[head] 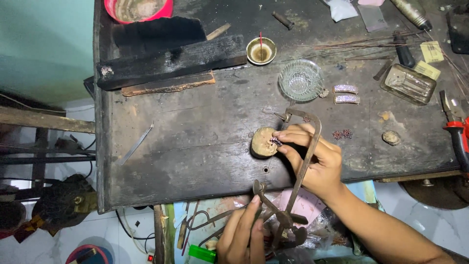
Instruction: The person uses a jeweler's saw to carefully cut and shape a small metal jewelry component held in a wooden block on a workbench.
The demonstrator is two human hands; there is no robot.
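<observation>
My right hand (315,164) reaches in from the lower right and pinches a small dark jewelled piece (276,142) against a round wooden peg (261,143) near the front edge of the dark workbench (195,161). A metal jeweller's saw frame (315,129) arches over that hand and slants down past the bench edge. Its lower end sits in my left hand (242,237), fingers wrapped around the handle below the bench. The blade itself is too thin to make out.
On the bench stand a glass ashtray (300,79), a small brass bowl (261,50), charred wood blocks (171,61), a metal tray (408,84), two sparkly clips (346,94) and tiny flower ornaments (342,133). Red-handled pliers (458,134) lie at right, tweezers (137,143) at left.
</observation>
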